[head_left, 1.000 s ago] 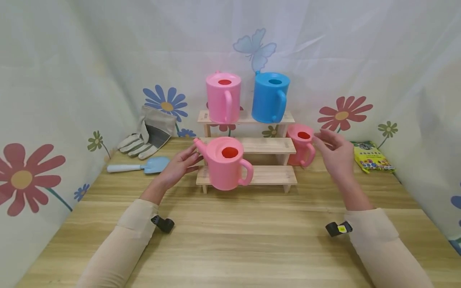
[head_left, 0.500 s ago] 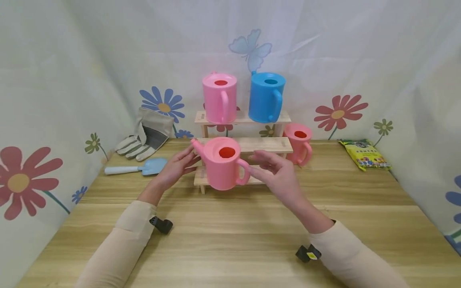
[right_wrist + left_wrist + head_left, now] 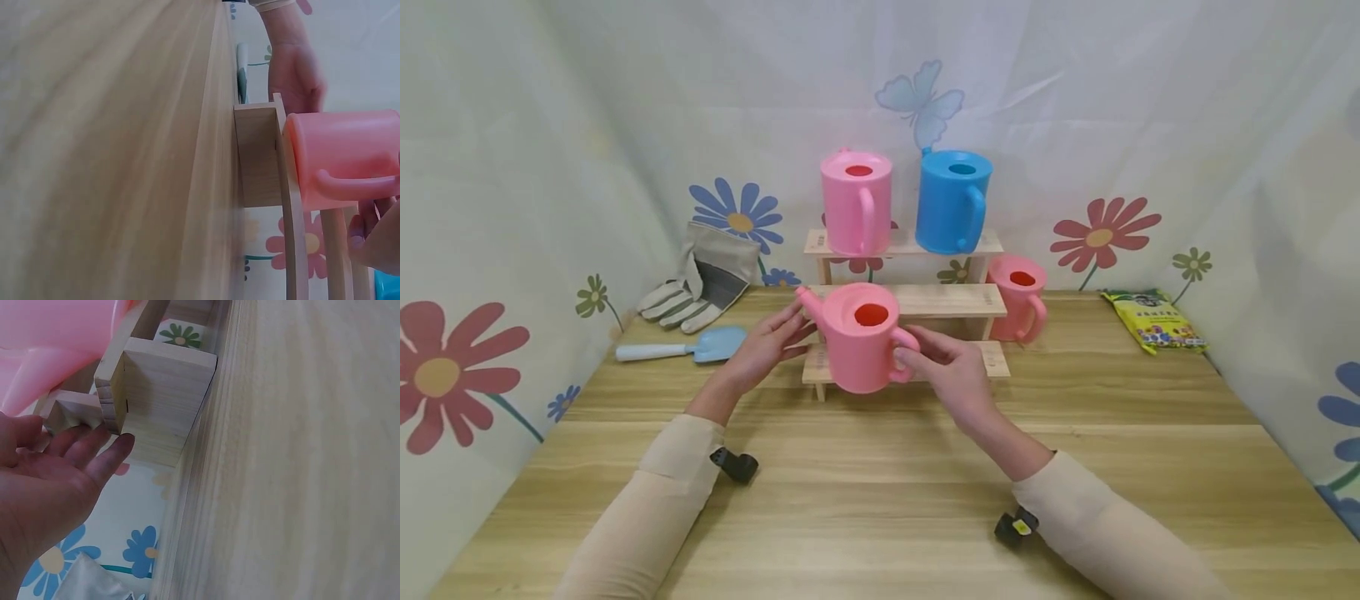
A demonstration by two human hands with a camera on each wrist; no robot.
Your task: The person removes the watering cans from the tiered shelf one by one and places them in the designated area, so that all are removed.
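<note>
A coral-pink watering can (image 3: 859, 358) stands on the bottom step of a small wooden stepped shelf (image 3: 955, 302), spout to the left, handle to the right. My right hand (image 3: 955, 375) pinches its handle, thumb in front and fingers behind; the right wrist view shows that hand (image 3: 381, 240) only partly, at the edge. On the other side, my left hand (image 3: 760, 350) is beside the spout. Its fingers are loosely extended at the shelf's left end, and in the left wrist view that hand (image 3: 56, 478) has fingertips against the wood, below the can (image 3: 56, 337).
On the top step stand a pink watering can (image 3: 856, 208) and a blue one (image 3: 953, 204). Another coral can (image 3: 1017, 308) is right of the shelf. A work glove (image 3: 700, 279) and trowel (image 3: 718, 344) lie left; a yellow packet (image 3: 1153, 321) lies right.
My right hand has moved left from beside the coral can at the shelf's right to the handle of the can on the bottom step. The left hand has stayed by the spout.
</note>
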